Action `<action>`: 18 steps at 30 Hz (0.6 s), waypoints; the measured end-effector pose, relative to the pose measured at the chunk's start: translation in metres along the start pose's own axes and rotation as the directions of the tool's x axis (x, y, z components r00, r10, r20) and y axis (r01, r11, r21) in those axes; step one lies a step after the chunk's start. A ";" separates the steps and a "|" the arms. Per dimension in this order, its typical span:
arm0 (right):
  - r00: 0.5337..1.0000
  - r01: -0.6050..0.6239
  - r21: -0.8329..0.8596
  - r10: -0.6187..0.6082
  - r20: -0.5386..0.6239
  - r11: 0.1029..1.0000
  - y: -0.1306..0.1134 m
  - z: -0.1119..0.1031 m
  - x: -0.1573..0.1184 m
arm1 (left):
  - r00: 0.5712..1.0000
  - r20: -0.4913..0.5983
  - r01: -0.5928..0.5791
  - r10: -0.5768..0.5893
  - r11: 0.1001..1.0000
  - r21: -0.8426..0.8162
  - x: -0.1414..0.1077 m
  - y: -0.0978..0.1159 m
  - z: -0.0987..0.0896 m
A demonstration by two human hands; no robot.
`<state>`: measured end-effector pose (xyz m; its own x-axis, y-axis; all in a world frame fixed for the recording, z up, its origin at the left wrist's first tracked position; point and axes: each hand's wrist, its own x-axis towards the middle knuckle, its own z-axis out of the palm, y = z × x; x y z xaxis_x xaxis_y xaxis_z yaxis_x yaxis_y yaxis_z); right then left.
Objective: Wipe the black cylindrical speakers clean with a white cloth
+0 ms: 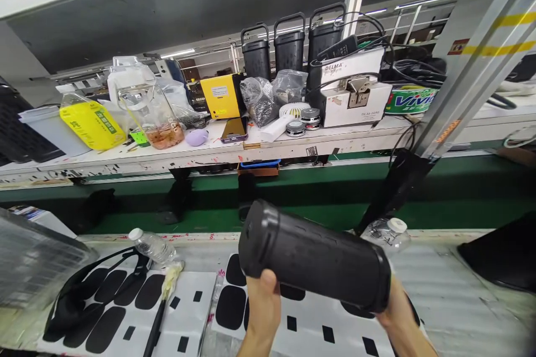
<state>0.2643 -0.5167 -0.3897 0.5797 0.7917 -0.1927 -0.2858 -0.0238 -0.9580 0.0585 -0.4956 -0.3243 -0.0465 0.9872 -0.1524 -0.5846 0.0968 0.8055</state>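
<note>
The left end of the black case (314,256) is gripped by the left hand (263,307), its thumb pressed against the near side. The right hand (396,309) is placed at the other end; its fingers are hidden, so their closing cannot be told. The case is held tilted above the white sheet (310,318). It is judged stiff, probably light, rather smooth, thus best supported at both ends. Farther, black containers (290,51) are seen above the shelf (201,157).

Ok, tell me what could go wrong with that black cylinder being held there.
The tilted black cylinder might slip from the hands and land on the white sheet with black patches below. Its right end may also knock the clear bottle that shows just behind it.
</note>
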 end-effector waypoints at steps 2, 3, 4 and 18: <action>0.998 -0.033 0.077 0.037 -0.045 0.996 -0.030 -0.008 0.001 | 1.000 -0.011 -0.014 0.013 0.997 -0.075 0.005 0.002 0.000; 0.996 -0.056 0.117 0.063 -0.059 0.992 -0.044 -0.009 -0.001 | 1.000 -0.007 -0.007 0.006 0.995 -0.099 0.007 0.003 0.001; 0.994 -0.074 0.156 0.085 -0.067 0.985 -0.054 -0.007 -0.004 | 1.000 0.000 -0.002 0.002 0.994 -0.112 0.007 0.005 0.001; 0.974 -0.204 0.303 0.224 -0.032 0.931 -0.064 -0.004 -0.003 | 0.990 0.103 0.101 -0.099 0.995 -0.021 0.030 0.038 -0.036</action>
<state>0.2833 -0.5201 -0.3288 0.5252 0.7461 -0.4092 -0.6158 0.0013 -0.7879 0.0059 -0.4670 -0.3193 0.0953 0.9806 -0.1711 -0.6033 0.1936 0.7736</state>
